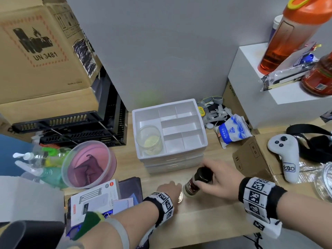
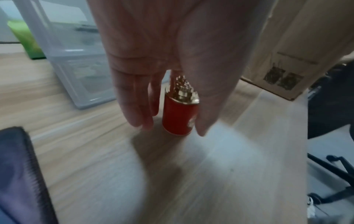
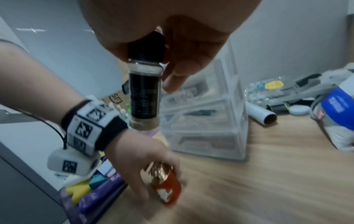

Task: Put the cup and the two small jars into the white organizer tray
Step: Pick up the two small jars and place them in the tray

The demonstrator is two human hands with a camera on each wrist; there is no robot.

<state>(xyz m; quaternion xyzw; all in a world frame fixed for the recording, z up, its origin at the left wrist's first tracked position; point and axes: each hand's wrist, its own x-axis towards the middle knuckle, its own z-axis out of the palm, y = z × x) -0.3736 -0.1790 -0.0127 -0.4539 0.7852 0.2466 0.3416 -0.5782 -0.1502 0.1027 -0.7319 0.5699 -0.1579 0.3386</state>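
Observation:
The white organizer tray (image 1: 181, 125) sits on a stack of clear drawers at the table's middle. A clear cup (image 1: 149, 139) stands in its front-left compartment. My right hand (image 1: 213, 177) grips a black-capped jar (image 1: 193, 186) by its cap and holds it off the table in front of the tray; the right wrist view shows the jar (image 3: 144, 91) hanging from the fingers (image 3: 172, 75). Just left of it, my left hand (image 1: 170, 188) reaches down over a red jar with a gold lid (image 2: 179, 116) that stands on the table. Its fingers (image 2: 138, 109) and thumb sit on either side of the red jar (image 3: 166, 188).
A pink bowl (image 1: 89, 164) and a boxed product (image 1: 95, 200) lie left of the hands. A small cardboard box (image 1: 251, 155), a grey controller (image 1: 285, 153) and a blue-white bag (image 1: 231, 130) lie to the right. The clear drawers (image 1: 174, 164) carry the tray.

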